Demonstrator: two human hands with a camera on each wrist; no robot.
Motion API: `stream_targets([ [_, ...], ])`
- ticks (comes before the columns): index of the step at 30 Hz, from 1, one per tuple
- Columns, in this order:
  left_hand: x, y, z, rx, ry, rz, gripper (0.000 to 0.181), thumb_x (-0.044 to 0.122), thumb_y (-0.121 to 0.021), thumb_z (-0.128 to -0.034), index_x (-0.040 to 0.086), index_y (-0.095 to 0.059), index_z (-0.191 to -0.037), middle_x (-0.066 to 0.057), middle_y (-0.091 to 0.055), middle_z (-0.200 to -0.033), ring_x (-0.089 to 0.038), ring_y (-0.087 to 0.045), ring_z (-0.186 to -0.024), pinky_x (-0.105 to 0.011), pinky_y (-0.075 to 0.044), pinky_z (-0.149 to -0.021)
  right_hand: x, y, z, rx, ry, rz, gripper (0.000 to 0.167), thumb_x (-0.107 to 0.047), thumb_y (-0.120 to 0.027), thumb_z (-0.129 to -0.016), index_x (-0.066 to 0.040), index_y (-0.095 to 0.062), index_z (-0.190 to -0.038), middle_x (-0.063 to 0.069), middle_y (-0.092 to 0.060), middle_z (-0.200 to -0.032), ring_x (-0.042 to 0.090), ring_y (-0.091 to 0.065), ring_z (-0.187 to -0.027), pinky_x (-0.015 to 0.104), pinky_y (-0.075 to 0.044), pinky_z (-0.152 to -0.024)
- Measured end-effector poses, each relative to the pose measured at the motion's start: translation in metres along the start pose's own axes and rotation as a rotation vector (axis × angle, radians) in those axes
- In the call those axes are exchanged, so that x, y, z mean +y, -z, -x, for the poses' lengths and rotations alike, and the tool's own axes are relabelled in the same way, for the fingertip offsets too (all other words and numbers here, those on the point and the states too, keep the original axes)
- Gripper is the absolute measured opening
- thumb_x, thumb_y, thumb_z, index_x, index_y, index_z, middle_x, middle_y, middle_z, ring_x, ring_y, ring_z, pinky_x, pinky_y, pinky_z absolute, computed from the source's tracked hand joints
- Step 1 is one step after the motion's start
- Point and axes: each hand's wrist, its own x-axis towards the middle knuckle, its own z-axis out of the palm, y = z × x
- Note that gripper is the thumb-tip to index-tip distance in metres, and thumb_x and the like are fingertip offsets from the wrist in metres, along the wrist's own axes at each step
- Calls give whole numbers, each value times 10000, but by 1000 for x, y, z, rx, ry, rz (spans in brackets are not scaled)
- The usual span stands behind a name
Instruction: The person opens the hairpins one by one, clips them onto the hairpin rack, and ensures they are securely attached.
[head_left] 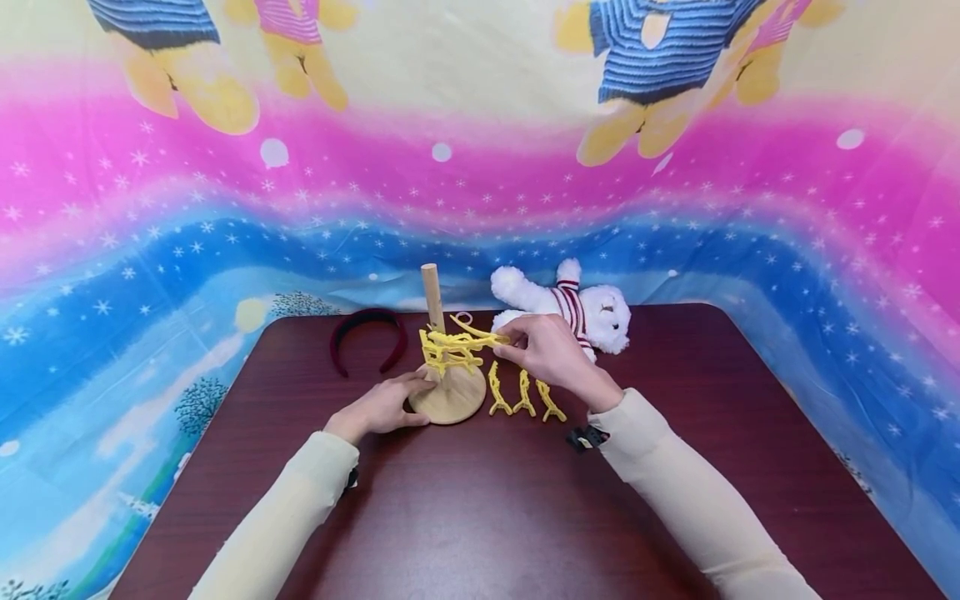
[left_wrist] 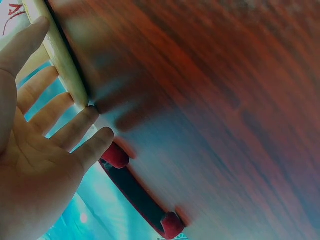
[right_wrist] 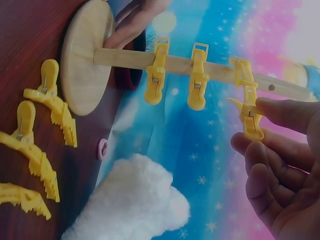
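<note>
On the dark red wood-grain table (head_left: 450,508) stands a round wooden base (head_left: 459,407) with an upright post (head_left: 432,287). The person's left hand (head_left: 386,403) rests on the base, fingers spread and fairly straight; should that light contact slacken under a sideways push on the post, the stand could slide or tip. The white plush bear (head_left: 573,312) lies just beyond the right hand (head_left: 553,352), whose knuckles could brush it. That hand pinches a yellow alligator hair clip (right_wrist: 249,110) between thumb and finger at the post's upper end. Whether its jaws fully straddle the wood cannot be told; a poor bite on the round surface could let it twist or spring off. A slip might also jar the two clips (right_wrist: 197,82) lower on the post, and a dipping wrist could scatter the three loose clips (head_left: 525,393) beside the base.
</note>
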Motion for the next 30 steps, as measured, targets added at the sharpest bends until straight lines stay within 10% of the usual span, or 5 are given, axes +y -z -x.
stream_targets([
  [30, 0, 1, -2, -23, 16, 19, 637, 335, -746, -893, 121, -534, -1454, -181, -373, -1592, -364, -435, -1420, -523, -422, -1100, -18, -29, -24, -11, -43, -18, 234, -298, -750, -896, -139, -788, -1063, 29, -780, -947, 156, -697, -807, 357, -555, -746],
])
